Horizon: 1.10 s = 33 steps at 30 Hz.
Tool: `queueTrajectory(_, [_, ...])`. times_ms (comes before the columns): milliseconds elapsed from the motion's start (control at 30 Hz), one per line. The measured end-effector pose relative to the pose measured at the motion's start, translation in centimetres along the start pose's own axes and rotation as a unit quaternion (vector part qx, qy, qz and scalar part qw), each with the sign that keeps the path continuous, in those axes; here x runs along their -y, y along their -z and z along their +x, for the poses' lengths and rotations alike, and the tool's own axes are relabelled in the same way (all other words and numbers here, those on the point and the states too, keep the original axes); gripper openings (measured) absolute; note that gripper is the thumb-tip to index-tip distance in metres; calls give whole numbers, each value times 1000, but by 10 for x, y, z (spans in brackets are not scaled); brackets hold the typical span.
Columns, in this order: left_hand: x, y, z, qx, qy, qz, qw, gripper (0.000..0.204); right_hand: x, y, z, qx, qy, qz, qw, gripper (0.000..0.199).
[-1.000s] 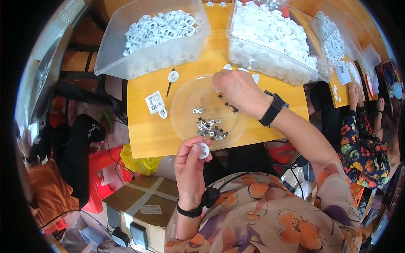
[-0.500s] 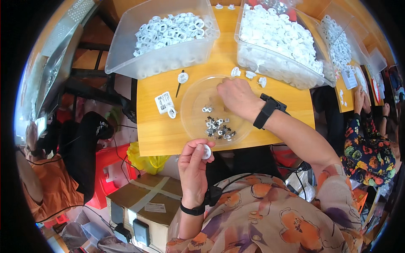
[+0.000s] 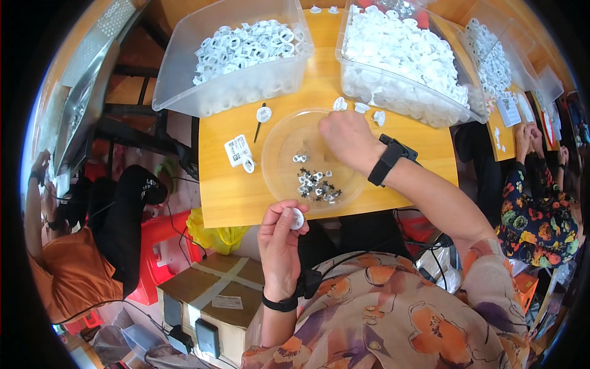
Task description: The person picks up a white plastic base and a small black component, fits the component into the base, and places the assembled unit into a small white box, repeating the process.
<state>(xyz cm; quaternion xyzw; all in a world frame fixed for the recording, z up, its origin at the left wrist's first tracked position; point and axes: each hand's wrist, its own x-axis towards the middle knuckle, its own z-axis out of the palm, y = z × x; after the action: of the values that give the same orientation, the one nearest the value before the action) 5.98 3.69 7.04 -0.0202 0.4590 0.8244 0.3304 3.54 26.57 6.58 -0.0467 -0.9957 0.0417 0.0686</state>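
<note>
Your left hand (image 3: 279, 243) pinches a white round cap (image 3: 297, 218) betw. thumb & fingers, held near the desk (image 3: 236, 197) edge. Right hand (image 3: 345, 136), fingers curled, picks in the clear dish (image 3: 276, 161); small metal parts (image 3: 316, 184) lie just below them.

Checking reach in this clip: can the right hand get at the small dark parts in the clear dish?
Probably yes: the right hand is already over the clear dish, and the small dark parts lie uncovered just beside it.

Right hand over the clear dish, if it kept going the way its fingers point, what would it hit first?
Probably the small metal pieces in the clear round dish; the right hand points left across it. Its height above them is unclear.
</note>
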Motion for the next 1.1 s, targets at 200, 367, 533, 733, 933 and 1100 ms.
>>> queueTrajectory(200, [-1, -1, -2, -27, 5, 14, 1000, 15, 2, -7, 5, 17, -14, -17, 1000, 9])
queueTrajectory(367, [1, -1, -3, -24, -4, 16, 1000, 16, 4, -6, 1, -2, 8, -24, 1000, 8])
queueTrajectory(533, [2, -6, -8, -4, -2, 20, 1000, 18, 6, 9, -8, -30, -3, 30, 999, 7])
queueTrajectory(733, [8, -13, -8, 14, 3, 23, 1000, 17, 25, 49, -43, -11, 25, 364, 931, 10])
queueTrajectory(933, [11, -27, -10, 22, 7, 37, 999, 19, 35, 66, -78, 24, -17, 491, 870, 7])
queueTrajectory(1100, [17, -34, -12, 43, 21, 43, 998, 16, 33, 60, -90, 4, -3, 515, 857, 8])
